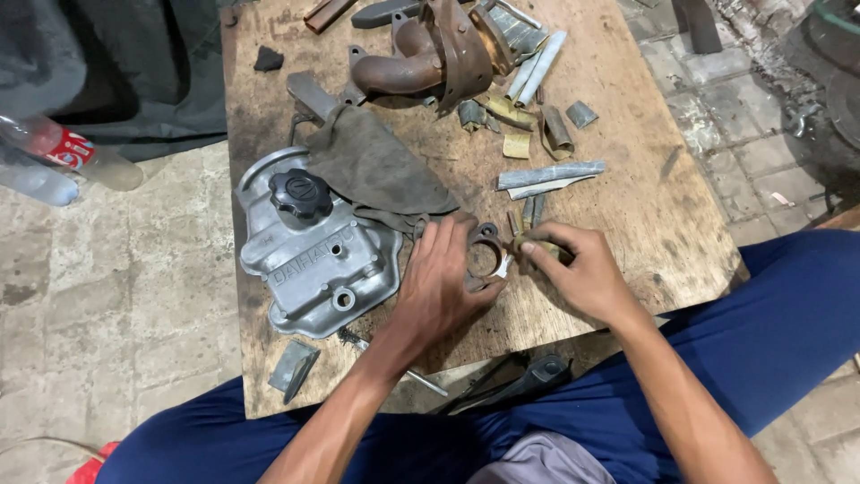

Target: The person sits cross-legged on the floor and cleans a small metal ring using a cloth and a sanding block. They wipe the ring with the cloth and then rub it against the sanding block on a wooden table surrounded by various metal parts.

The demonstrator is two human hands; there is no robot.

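Left hand: the left hand [443,282] is lying palm down on the wooden counter [627,215], its fingers closing around the near rim of a small dark metal ring flange [485,253]; the grip is holding that part.
Right hand: the right hand [573,269] is pinching a small yellowish scrap piece [530,246] between thumb and fingertips, just beside the flange; the grip is closed on it.
Flange: it is lying flat on the counter between the two hands, near the front edge, its round opening showing bare wood.
Left of the hands: a silver engine valve cover [318,260] with a black round filler cap [300,193] is resting on the counter, a grey cloth [376,166] draping over its far end.
Far side: a rusty brown exhaust manifold [430,58] is sitting at the back, with strips and curled scraps of sheet material [548,175] lying scattered to its right.
Near edge: a thin metal rod [421,381] is sticking out under the left forearm, and a small grey wedge [293,366] is lying at the corner.
Floor: clear plastic bottles [63,157] are lying on the stone paving to the left.
Person: blue trouser legs are framing the counter.
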